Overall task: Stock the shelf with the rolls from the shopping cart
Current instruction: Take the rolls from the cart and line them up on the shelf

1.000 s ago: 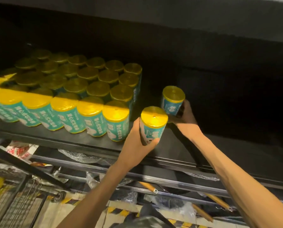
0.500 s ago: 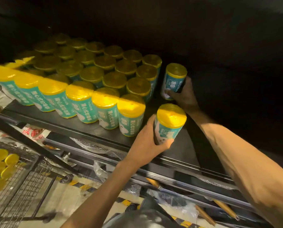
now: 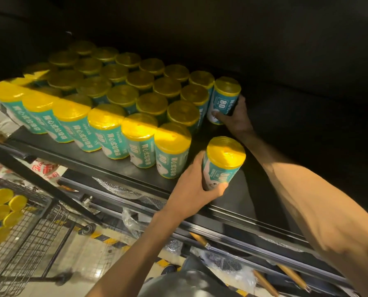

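Observation:
Several teal rolls with yellow tops [image 3: 123, 99] stand packed in rows on the black shelf [image 3: 119, 168]. My right hand [image 3: 236, 118] grips one roll [image 3: 222, 99] deep on the shelf, upright against the right end of the back rows. My left hand [image 3: 191, 191] holds another roll [image 3: 221, 163] upright at the shelf's front, just right of the front row's last roll [image 3: 171, 151]. The shopping cart [image 3: 29, 230] at lower left holds more yellow-topped rolls [image 3: 1, 211].
The shelf to the right of the rows is dark and bare. Below it, a lower shelf carries plastic-wrapped goods [image 3: 134, 221] and wooden handles [image 3: 264, 281]. Yellow-black floor tape [image 3: 106, 239] runs under the shelving. A dark board hangs overhead.
My right hand has pushed its roll further back and left, up against the back rows. My left hand has stayed at the shelf front with its roll, near the front row.

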